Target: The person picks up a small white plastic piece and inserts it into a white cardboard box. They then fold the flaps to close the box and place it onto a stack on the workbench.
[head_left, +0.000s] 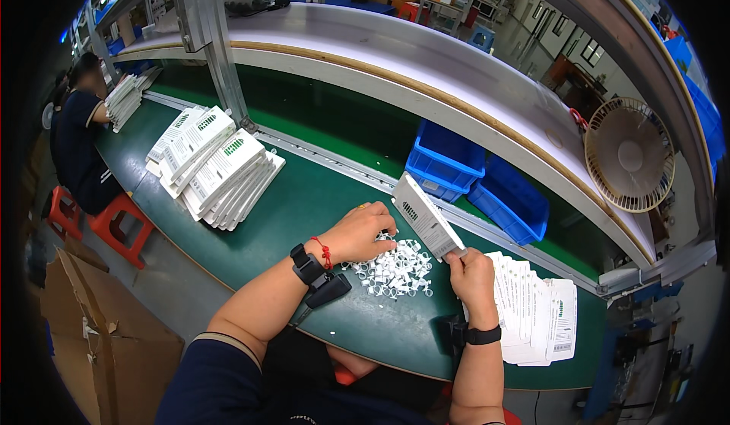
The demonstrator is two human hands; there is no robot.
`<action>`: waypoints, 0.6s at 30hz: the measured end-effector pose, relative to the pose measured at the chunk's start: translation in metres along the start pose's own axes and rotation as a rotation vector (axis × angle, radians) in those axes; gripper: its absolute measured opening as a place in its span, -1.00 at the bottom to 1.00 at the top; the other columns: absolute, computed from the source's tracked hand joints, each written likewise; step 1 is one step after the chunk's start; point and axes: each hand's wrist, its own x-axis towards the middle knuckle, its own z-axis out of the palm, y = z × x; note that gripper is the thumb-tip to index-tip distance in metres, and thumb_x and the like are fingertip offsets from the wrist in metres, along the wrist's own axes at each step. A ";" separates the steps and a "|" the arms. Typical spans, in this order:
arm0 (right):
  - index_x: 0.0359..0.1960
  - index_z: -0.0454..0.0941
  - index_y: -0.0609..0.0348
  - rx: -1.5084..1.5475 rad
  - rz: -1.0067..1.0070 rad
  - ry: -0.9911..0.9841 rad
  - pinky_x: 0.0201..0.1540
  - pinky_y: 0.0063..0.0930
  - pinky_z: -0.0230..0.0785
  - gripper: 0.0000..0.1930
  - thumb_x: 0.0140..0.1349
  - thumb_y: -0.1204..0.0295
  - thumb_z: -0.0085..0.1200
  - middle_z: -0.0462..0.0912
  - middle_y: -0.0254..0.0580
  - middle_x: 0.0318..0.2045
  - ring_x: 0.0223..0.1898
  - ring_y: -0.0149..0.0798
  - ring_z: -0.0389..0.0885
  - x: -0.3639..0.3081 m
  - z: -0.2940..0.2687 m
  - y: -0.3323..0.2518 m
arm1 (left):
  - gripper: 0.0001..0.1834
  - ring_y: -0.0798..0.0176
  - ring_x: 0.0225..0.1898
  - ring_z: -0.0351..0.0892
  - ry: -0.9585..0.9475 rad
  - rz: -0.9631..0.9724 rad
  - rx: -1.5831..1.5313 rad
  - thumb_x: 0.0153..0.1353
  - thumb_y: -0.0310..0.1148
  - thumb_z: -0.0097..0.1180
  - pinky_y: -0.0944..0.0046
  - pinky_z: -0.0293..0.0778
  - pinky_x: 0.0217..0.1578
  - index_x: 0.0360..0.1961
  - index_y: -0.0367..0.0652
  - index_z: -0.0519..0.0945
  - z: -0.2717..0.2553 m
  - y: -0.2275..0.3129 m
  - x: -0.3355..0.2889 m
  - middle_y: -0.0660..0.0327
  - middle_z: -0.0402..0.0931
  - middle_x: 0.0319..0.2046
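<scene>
My right hand (pixel 473 277) grips the lower corner of a flat white box (pixel 427 218) with green print. The box is held up at a tilt above the table, beside a pile of small white plastic clips (pixel 399 273). My left hand (pixel 363 231) is at the far left edge of that pile, palm down, with its fingers curled and its thumb bent toward them. White clip pieces show between the thumb and fingertips; the fingers partly hide them. A fanned row of flat white cartons (pixel 525 311) lies just right of my right hand.
Stacked white boxes (pixel 228 174) stand at the left on the green table (pixel 304 189). Blue bins (pixel 449 155) sit behind the pile, below a long shelf (pixel 426 68). A fan (pixel 630 153) is at the right. Another person (pixel 80 136) sits far left; a cardboard carton (pixel 106 334) stands on the floor.
</scene>
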 end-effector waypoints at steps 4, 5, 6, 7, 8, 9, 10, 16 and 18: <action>-0.52 0.62 0.31 -0.096 0.058 0.037 -0.43 -0.15 0.39 -0.84 0.12 0.45 0.16 0.58 0.06 -0.56 -0.52 0.12 0.56 0.000 -0.002 0.001 | -0.74 0.02 -0.05 0.43 -0.001 0.002 -0.001 0.13 -0.25 0.26 0.12 0.34 0.02 -0.24 -0.17 0.61 0.000 0.000 0.000 0.10 0.46 -0.14; -0.53 0.62 0.31 -0.101 0.062 0.042 -0.43 -0.15 0.39 -0.83 0.12 0.44 0.16 0.58 0.06 -0.56 -0.52 0.12 0.56 0.001 -0.004 0.001 | -0.74 0.02 -0.05 0.43 -0.002 0.001 0.001 0.13 -0.25 0.26 0.12 0.34 0.02 -0.24 -0.17 0.61 0.000 0.001 0.001 0.10 0.46 -0.14; -0.53 0.62 0.31 -0.101 0.061 0.041 -0.43 -0.15 0.39 -0.83 0.12 0.44 0.16 0.58 0.06 -0.56 -0.52 0.12 0.56 0.001 -0.005 0.000 | -0.74 0.02 -0.05 0.43 -0.004 -0.001 0.002 0.12 -0.25 0.26 0.13 0.34 0.02 -0.23 -0.17 0.61 -0.001 0.001 0.001 0.10 0.46 -0.14; -0.53 0.61 0.31 -0.050 0.054 0.005 -0.43 -0.15 0.39 -0.83 0.12 0.44 0.16 0.58 0.07 -0.56 -0.52 0.13 0.56 0.001 -0.005 -0.001 | -0.74 0.02 -0.05 0.43 -0.006 -0.004 0.003 0.12 -0.25 0.26 0.13 0.34 0.02 -0.23 -0.17 0.61 -0.001 0.001 0.000 0.10 0.46 -0.14; -0.54 0.61 0.32 0.001 0.047 -0.031 -0.42 -0.15 0.40 -0.82 0.12 0.44 0.16 0.58 0.07 -0.56 -0.52 0.13 0.56 0.001 -0.005 -0.002 | -0.74 0.02 -0.05 0.43 -0.005 -0.006 0.004 0.12 -0.25 0.26 0.13 0.34 0.02 -0.23 -0.17 0.61 -0.001 0.000 0.000 0.10 0.46 -0.14; -0.54 0.61 0.32 -0.001 0.047 -0.030 -0.42 -0.15 0.40 -0.82 0.12 0.44 0.16 0.58 0.07 -0.56 -0.52 0.13 0.56 0.000 -0.005 -0.001 | -0.75 0.02 -0.05 0.44 0.005 -0.003 -0.008 0.12 -0.25 0.25 0.12 0.34 0.03 -0.24 -0.17 0.62 0.000 0.000 0.000 0.09 0.46 -0.16; -0.55 0.60 0.32 -0.040 0.041 -0.022 -0.42 -0.15 0.40 -0.82 0.12 0.44 0.17 0.58 0.08 -0.56 -0.52 0.13 0.56 -0.001 -0.004 0.000 | -0.75 0.02 -0.06 0.45 0.014 -0.001 -0.019 0.11 -0.24 0.24 0.12 0.34 0.04 -0.25 -0.17 0.64 0.000 0.000 0.000 0.09 0.47 -0.19; -0.56 0.58 0.34 -0.064 0.113 0.011 -0.42 -0.14 0.39 -0.80 0.11 0.44 0.17 0.57 0.09 -0.56 -0.52 0.13 0.56 0.001 -0.010 0.006 | -0.74 0.03 -0.06 0.44 0.014 0.006 -0.012 0.11 -0.24 0.24 0.12 0.34 0.04 -0.25 -0.17 0.63 0.000 0.000 0.000 0.09 0.46 -0.19; -0.57 0.58 0.34 0.015 0.119 -0.005 -0.42 -0.14 0.39 -0.80 0.11 0.44 0.17 0.57 0.09 -0.56 -0.52 0.14 0.56 0.001 -0.010 0.005 | -0.74 0.03 -0.05 0.44 0.014 0.003 -0.010 0.11 -0.24 0.24 0.12 0.34 0.04 -0.25 -0.17 0.63 0.000 0.001 0.000 0.09 0.46 -0.19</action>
